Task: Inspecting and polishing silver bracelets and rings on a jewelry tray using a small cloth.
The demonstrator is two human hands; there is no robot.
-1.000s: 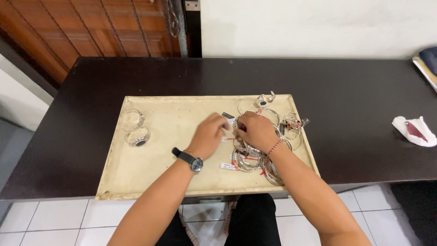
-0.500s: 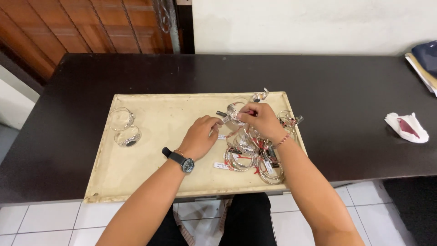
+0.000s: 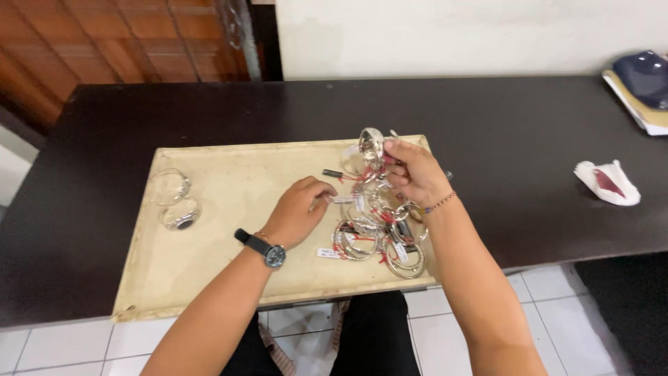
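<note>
A beige tray (image 3: 223, 257) lies on a dark table (image 3: 487, 118). My right hand (image 3: 412, 170) is raised over the tray's right side and grips a wide silver bangle (image 3: 371, 144) with a small tag on a red thread. My left hand (image 3: 300, 210) rests on the tray with its fingers curled, pinching a small white tag (image 3: 342, 200). Below and between the hands lies a pile of silver bangles (image 3: 379, 233) with white tags and red threads. A black watch (image 3: 268, 252) is on my left wrist.
Two separate bangles (image 3: 174, 200) lie at the tray's left end. A crumpled white and red cloth (image 3: 607, 182) lies on the table at the right. A dark blue object on stacked papers (image 3: 643, 83) sits at the far right corner. White tiled floor shows below the table's edge.
My right hand has lifted a silver bangle out of the pile and raised it toward the tray's far edge. My left hand stayed low next to the pile.
</note>
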